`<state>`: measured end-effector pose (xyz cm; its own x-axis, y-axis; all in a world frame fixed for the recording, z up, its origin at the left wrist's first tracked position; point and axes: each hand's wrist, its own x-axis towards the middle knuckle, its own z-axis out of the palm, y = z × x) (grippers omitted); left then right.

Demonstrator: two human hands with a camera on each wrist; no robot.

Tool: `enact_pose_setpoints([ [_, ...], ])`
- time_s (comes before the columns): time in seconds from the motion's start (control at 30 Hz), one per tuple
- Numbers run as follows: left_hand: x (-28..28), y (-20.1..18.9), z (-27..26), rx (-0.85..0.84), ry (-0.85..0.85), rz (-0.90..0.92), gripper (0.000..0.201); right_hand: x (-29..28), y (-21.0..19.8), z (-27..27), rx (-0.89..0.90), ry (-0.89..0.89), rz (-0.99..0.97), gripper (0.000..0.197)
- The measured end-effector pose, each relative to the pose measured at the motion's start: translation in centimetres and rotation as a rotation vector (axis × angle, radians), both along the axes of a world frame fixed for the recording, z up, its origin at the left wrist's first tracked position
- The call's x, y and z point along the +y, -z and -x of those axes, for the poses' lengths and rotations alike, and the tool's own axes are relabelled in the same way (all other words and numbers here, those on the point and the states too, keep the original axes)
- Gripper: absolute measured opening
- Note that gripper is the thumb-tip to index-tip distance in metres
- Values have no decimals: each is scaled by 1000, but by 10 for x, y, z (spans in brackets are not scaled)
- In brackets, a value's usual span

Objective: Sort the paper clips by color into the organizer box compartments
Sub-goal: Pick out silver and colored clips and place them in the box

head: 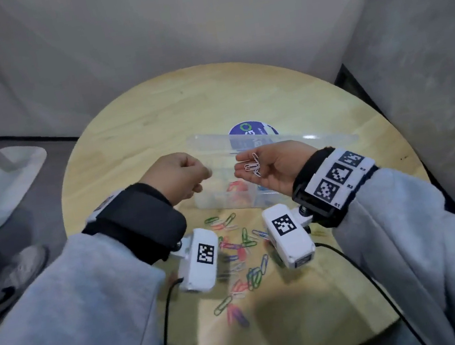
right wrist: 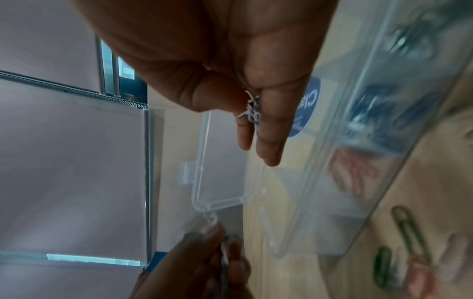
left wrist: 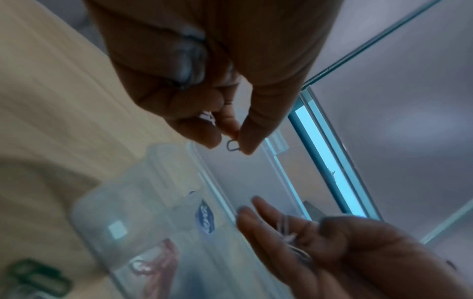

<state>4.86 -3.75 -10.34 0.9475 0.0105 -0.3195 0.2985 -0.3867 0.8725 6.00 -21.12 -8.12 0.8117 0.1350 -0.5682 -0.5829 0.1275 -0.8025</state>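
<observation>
Tabletop (head: 152,118): left hand (head: 179,177) pinches a clip (left wrist: 232,145); white clips (head: 252,164) lie in relaxed right hand (head: 275,164).

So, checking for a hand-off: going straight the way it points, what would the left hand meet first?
Likely the right hand, palm-up carrying white paper clips; the gap between looks free, depth uncertain.

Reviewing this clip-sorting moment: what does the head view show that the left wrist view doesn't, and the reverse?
Only the head view: the full spread of loose coloured clips on the round table near the person. There the left hand reads as a fist, its contents hidden. Only the left wrist view: a single clip pinched between that hand's thumb and a finger. Both: the right hand, palm up, cradling white clips, and the clear box with red clips in one compartment.
</observation>
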Motion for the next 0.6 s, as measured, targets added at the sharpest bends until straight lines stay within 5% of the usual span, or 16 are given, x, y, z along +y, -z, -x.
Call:
enact_pose_setpoints([
  [0.3, -3, 8, -9, -2, -86, 140, 17, 40, 10, -15, 28, -57, 78, 35],
  [0.4, -8, 7, -10, -4, -89, 191, 17, 35, 9, -10, -27, -77, 73, 47],
  [0.6, -15, 8, -8, -4, -22, 222, 38, 25, 6, -3, -105, -109, 129, 48],
])
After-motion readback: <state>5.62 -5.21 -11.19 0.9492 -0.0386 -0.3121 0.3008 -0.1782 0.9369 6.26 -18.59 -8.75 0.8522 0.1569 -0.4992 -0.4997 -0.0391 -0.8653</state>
